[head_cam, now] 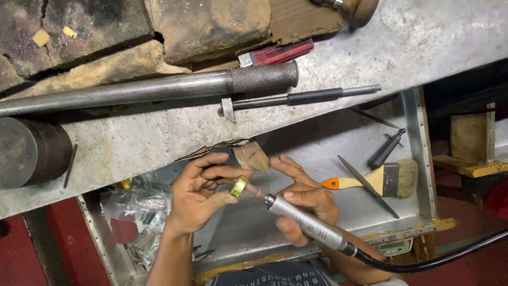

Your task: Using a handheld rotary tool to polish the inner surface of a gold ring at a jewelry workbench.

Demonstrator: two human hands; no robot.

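My left hand (198, 193) pinches a small gold ring (239, 186) between thumb and fingers. My right hand (304, 198) grips a metal rotary handpiece (304, 222) whose pink tip (255, 191) goes into the ring. A black flexible shaft (434, 259) runs from the handpiece off to the right. Both hands work just below a small wooden bench peg (253, 155) that sticks out from the bench edge.
A long steel mandrel (148, 89) with a knurled end, a thinner rod tool (301, 97) and a red-handled tool (278, 53) lie on the grey bench top. The metal tray (423, 159) below holds an orange-handled brush (375, 181), a file (368, 186) and plastic bags (137, 212).
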